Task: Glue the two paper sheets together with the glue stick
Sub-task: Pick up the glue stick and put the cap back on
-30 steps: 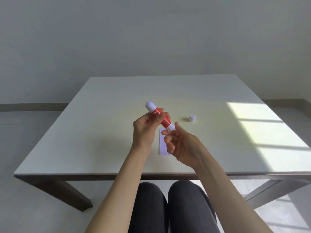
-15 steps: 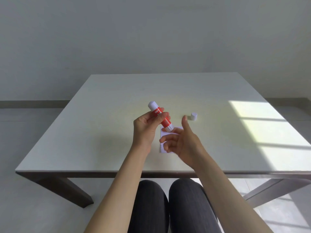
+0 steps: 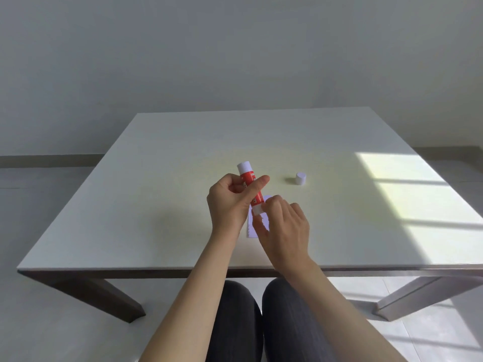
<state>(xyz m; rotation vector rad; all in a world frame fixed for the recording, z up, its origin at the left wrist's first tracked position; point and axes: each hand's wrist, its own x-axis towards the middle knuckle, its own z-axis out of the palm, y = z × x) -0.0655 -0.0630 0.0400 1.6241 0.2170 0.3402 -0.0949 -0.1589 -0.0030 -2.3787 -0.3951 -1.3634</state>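
My left hand (image 3: 231, 202) grips a red glue stick (image 3: 250, 182) by its body, held tilted above the table with its white upper end pointing away from me. My right hand (image 3: 283, 228) pinches the white lower end of the stick between thumb and fingers. The stick's white cap (image 3: 300, 178) stands on the table to the right, apart from both hands. A small pale paper sheet (image 3: 251, 232) lies flat on the table under my hands, mostly hidden by them. I cannot tell whether a second sheet lies there.
The white table (image 3: 156, 205) has a near edge just above my knees. A bright patch of sunlight (image 3: 418, 199) falls across its right side. Grey wall and pale floor lie beyond.
My right hand has closed its fingers back onto the stick's lower white end after opening away from it. The stick has tipped more upright in my left hand.
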